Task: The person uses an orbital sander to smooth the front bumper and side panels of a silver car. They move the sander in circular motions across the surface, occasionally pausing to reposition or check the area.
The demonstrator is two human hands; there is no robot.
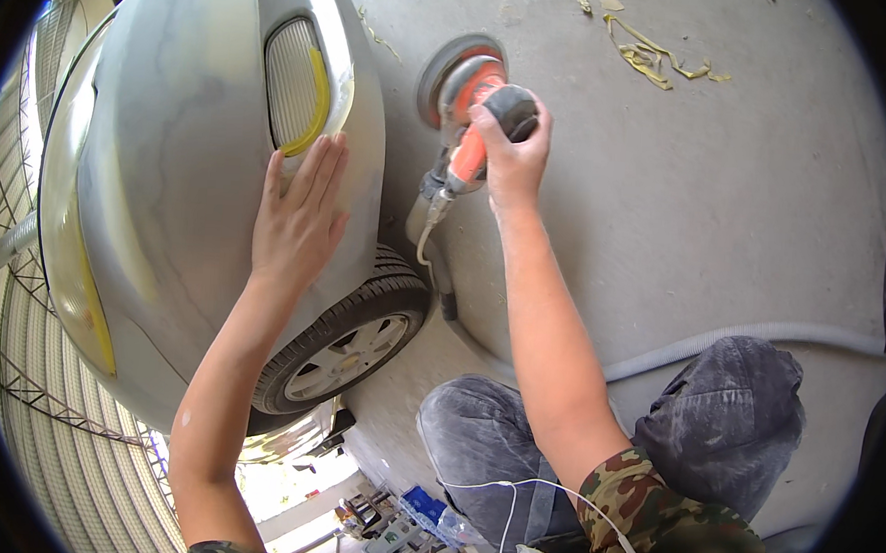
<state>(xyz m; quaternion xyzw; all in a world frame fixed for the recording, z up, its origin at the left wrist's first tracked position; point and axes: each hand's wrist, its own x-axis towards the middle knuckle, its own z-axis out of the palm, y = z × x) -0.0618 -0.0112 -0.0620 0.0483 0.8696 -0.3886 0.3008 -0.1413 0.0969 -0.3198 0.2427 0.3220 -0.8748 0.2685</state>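
My right hand (521, 157) grips an orange and black pneumatic orbital sander (474, 139) by its head. The round sanding pad (425, 88) is tilted on edge, apart from the car and above the floor. A dust hose and a thin air line run down from the tool's rear. With fingers extended, my left hand (300, 209) lies flat on the grey, sanded car bumper (193, 166), just below the ribbed lamp recess (292, 81). Yellow masking tape (320, 105) edges that recess. Pale yellowish patches show on the bumper's surface.
The car's front wheel (349, 354) stands below the bumper. A grey corrugated hose (740, 337) crosses the floor behind my knees. Torn tape scraps (650, 58) lie on the concrete floor (688, 192). A blue crate (423, 504) and tools sit at the bottom. A white cable (552, 485) crosses my lap.
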